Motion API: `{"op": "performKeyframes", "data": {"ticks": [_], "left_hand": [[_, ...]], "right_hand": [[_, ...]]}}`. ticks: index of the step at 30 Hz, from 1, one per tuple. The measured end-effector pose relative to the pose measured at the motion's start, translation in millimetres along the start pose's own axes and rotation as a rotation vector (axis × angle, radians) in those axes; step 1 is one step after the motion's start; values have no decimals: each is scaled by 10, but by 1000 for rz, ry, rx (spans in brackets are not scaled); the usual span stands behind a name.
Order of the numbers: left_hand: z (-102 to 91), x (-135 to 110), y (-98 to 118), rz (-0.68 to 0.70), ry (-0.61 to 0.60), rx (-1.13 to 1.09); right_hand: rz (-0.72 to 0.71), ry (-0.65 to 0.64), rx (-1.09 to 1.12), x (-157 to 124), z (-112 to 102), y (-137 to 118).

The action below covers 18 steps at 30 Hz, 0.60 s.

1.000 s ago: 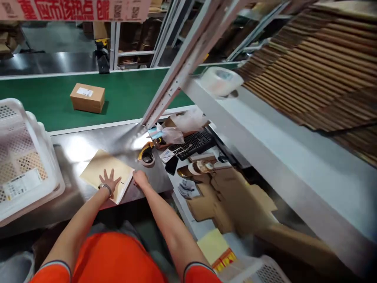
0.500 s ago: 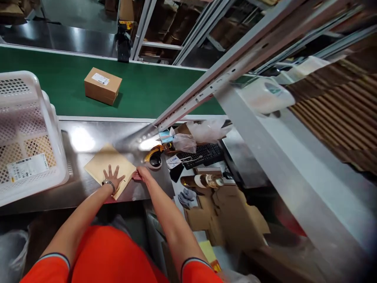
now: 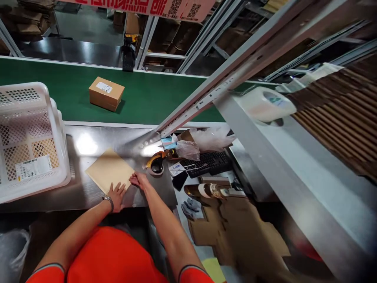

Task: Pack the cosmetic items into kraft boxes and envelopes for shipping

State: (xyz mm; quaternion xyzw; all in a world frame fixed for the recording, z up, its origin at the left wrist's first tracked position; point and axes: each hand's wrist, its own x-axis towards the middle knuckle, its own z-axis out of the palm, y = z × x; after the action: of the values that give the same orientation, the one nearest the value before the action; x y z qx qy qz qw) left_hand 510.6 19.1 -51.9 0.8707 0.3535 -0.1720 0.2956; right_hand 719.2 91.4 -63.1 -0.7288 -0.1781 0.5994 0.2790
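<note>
A cream padded envelope (image 3: 107, 167) lies flat and turned cornerwise on the steel worktop (image 3: 79, 198). My left hand (image 3: 117, 197), a watch on its wrist, rests on the envelope's near edge with its fingers apart. At the right corner is my right hand (image 3: 139, 181), its fingers stretched out against the envelope; the thumb side is hard to make out. Just beyond my right hand stands a tape dispenser (image 3: 155, 164) with an orange top.
White plastic baskets (image 3: 63, 169) are stacked at the left. A labelled carton (image 3: 106, 94) sits on the green conveyor belt (image 3: 147, 106). To the right are a keyboard (image 3: 209, 162), a bottle (image 3: 206, 191) and flattened cardboard (image 3: 244, 228). A slanting metal post (image 3: 203, 90) crosses the view.
My left hand has slid down towards the envelope's near edge, its fingers less widely spread. My right hand's fingers have straightened at the corner. The view has tilted up slightly.
</note>
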Motion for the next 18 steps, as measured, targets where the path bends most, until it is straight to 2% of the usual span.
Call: {"op": "performKeyframes", "data": {"ticks": [2, 5, 8, 11, 15, 18], "left_hand": [[80, -30, 59, -5, 46, -20], [124, -15, 58, -8, 41, -35], [148, -15, 29, -2, 53, -49], [236, -127, -2, 3, 54, -54], [372, -437, -92, 38, -28, -52], [327, -664, -142, 67, -55, -40]], "right_hand": [[-165, 15, -169, -129, 20, 158], [-416, 20, -411, -310, 68, 429], [-559, -5, -635, -345, 101, 606], [-612, 0, -857, -222, 93, 640], [-609, 33, -1041, -46, 54, 599], [-615, 53, -1115, -18, 41, 596]]}}
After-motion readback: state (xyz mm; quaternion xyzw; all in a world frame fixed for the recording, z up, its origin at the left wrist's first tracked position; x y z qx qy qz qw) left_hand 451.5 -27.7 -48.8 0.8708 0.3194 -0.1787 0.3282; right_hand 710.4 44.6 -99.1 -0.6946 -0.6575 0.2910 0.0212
